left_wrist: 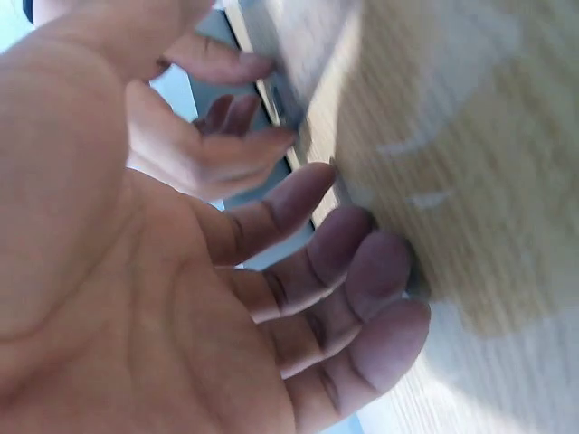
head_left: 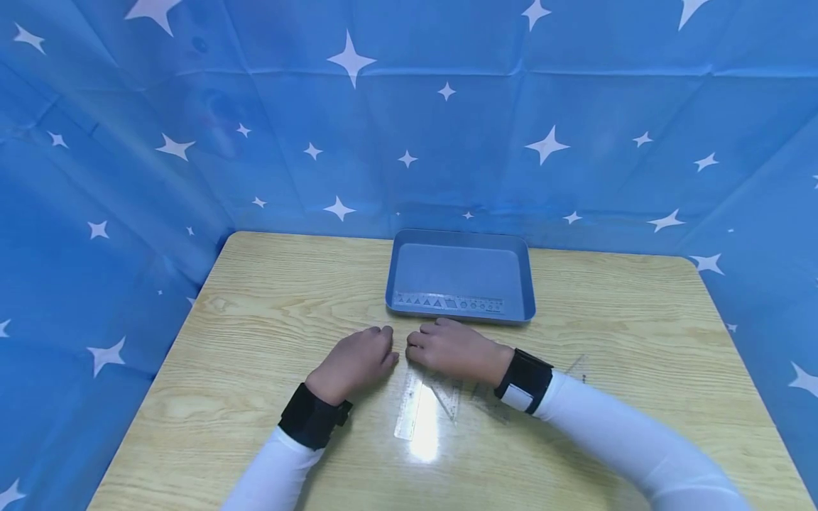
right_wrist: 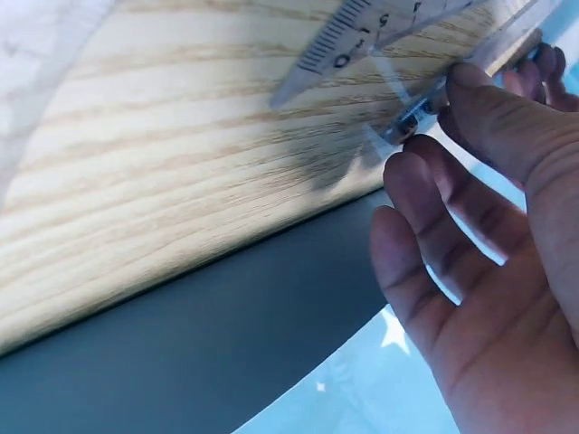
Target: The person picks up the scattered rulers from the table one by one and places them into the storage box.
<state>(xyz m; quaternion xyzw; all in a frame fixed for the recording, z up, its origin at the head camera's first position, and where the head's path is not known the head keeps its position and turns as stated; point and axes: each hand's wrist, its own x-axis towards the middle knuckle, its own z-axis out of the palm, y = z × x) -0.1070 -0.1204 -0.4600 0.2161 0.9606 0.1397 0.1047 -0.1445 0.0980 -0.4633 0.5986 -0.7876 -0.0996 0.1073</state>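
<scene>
A clear ruler [head_left: 409, 406] lies on the table, its far end between the fingers and thumb of my right hand [head_left: 455, 349]. In the right wrist view, my right thumb and forefinger pinch the end of this clear strip [right_wrist: 409, 125]. My left hand [head_left: 355, 363] rests at the table just left of the ruler's far end, its fingers loosely bent and nothing in its palm [left_wrist: 181, 334]. Right of the ruler lie a clear set square [head_left: 449, 397] and another clear piece [head_left: 491, 406], partly covered by my right wrist. Black printed marks line one set square [right_wrist: 362, 36].
Beyond my hands stands a blue tray [head_left: 460, 240] holding a clear stencil ruler [head_left: 450, 304] along its near side. One more clear piece [head_left: 578, 365] shows behind my right forearm. A blue star-patterned cloth [head_left: 409, 128] hangs behind the wooden table [head_left: 281, 284].
</scene>
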